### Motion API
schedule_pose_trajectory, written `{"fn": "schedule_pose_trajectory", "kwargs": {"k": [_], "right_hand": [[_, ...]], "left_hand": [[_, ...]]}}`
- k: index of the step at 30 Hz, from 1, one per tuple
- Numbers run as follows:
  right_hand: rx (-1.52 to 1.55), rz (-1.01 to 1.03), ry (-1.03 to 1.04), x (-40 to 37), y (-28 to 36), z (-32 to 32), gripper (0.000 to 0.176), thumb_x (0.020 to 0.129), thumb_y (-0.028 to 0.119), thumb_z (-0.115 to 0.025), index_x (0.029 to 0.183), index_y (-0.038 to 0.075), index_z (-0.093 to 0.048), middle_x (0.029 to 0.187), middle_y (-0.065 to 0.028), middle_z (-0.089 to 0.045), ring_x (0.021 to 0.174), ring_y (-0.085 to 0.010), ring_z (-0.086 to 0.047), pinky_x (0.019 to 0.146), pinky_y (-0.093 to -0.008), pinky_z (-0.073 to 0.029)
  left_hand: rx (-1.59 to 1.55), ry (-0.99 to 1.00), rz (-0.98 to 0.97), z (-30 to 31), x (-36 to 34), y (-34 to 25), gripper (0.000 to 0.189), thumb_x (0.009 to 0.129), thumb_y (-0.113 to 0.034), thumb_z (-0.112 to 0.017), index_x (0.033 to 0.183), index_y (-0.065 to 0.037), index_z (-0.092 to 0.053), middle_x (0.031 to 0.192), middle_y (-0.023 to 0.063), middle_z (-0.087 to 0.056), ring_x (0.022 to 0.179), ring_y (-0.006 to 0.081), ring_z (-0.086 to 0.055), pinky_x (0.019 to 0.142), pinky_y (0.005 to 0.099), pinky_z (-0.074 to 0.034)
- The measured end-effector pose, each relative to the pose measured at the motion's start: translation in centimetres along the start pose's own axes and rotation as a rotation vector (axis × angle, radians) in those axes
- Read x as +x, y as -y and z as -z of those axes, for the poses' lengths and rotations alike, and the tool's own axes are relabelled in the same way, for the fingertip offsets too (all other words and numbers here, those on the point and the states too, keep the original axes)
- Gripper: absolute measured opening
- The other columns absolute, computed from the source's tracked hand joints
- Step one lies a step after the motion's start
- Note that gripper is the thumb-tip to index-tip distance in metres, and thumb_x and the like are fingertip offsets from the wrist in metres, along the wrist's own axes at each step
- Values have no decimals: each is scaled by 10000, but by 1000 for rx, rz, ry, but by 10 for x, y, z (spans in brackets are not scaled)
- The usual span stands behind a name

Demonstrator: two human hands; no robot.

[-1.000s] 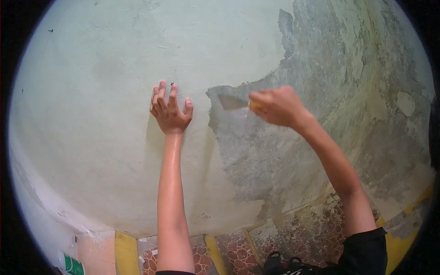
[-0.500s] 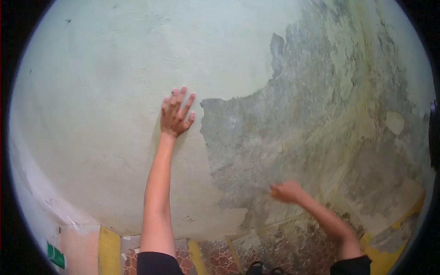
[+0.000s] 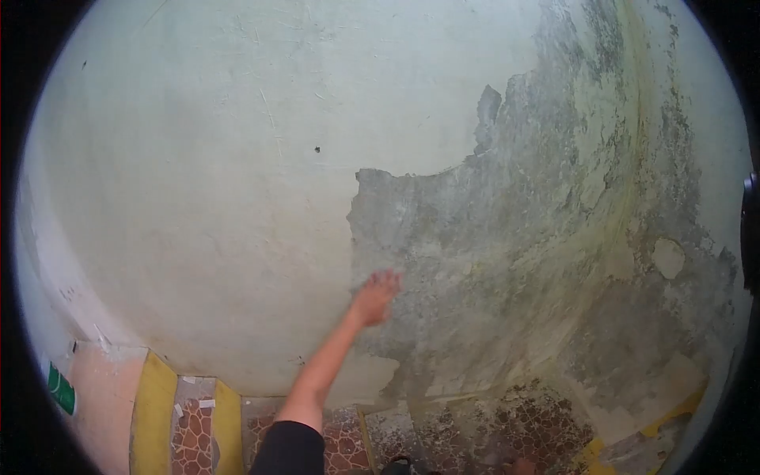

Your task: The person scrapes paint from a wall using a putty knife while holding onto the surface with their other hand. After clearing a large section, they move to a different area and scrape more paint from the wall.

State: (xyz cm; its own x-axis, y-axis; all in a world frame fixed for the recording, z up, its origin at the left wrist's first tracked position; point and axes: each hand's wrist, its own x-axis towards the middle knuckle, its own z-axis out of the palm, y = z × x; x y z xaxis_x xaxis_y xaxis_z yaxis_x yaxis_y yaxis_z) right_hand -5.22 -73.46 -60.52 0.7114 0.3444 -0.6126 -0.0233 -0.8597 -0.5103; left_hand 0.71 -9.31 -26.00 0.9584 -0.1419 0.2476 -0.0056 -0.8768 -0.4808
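Note:
My left hand (image 3: 376, 299) is in front of the wall, at the border between the pale green paint (image 3: 229, 206) and the bare grey plaster (image 3: 443, 229). It holds nothing; its fingers are loosely bent and slightly smeared by motion. Jagged edges mark where the paint stops. Low at the bottom edge, a blurred patch of my right hand (image 3: 520, 465) shows over the floor, and its fingers cannot be made out.
Steps with yellow edges (image 3: 152, 412) and reddish patterned tiles (image 3: 192, 435) run along the wall's foot. Pale flakes and dark debris (image 3: 538, 404) lie on them. A green and white container (image 3: 60, 389) stands at the far left.
My left hand has come off the painted wall and moved down and right, fingers no longer spread. My right hand has dropped from the lower wall to the bottom edge. The view has shifted slightly.

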Motion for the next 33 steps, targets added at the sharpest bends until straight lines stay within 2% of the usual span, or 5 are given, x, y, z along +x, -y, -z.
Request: {"fn": "schedule_pose_trajectory", "kwargs": {"k": [5, 8, 16, 27, 33], "right_hand": [[-115, -16, -127, -73, 43, 15, 500, 984, 343, -555, 1426, 120, -482, 1386, -168, -538, 1209, -333, -538, 965, -488, -466], [-161, -122, -79, -59, 41, 19, 492, 995, 339, -540, 1432, 121, -482, 1407, -163, -520, 1253, -333, -512, 998, -483, -447], [90, 159, -416, 6, 88, 37, 494, 930, 322, -595, 1367, 109, -504, 1193, -188, -631, 1089, -347, -617, 890, -471, -502], [362, 482, -681, -2, 361, 123, 393, 946, 255, -623, 1241, -1, -579, 1059, -206, -668, 937, -338, -665, 788, -421, -507], [379, 985, -1080, 8, 502, 176, 323, 931, 165, -604, 1232, 48, -593, 1068, -177, -657, 935, -354, -647, 795, -412, -501]], "left_hand": [[-547, 507, 206, -162, -130, -183, 659, 873, -378, -616, 1439, -99, -425, 1492, 145, -419, 1403, 316, -356, 1154, 655, -136], [-830, 611, 193, -174, -212, -250, 556, 880, -391, -609, 1362, -123, -544, 1378, 172, -532, 1268, 361, -504, 1050, 502, -408], [-1231, 889, 846, -170, -332, -284, 582, 907, -328, -613, 1393, -36, -478, 1375, 202, -530, 1234, 331, -548, 997, 449, -458], [-1346, 17, 1494, -185, -365, -205, 492, 903, -170, -628, 1342, 5, -491, 1366, 189, -543, 1209, 318, -562, 980, 411, -464], [-903, -633, 971, -72, -226, -14, 299, 821, -36, -629, 1118, 3, -608, 1138, 179, -611, 1121, 365, -544, 1024, 461, -379]]}}
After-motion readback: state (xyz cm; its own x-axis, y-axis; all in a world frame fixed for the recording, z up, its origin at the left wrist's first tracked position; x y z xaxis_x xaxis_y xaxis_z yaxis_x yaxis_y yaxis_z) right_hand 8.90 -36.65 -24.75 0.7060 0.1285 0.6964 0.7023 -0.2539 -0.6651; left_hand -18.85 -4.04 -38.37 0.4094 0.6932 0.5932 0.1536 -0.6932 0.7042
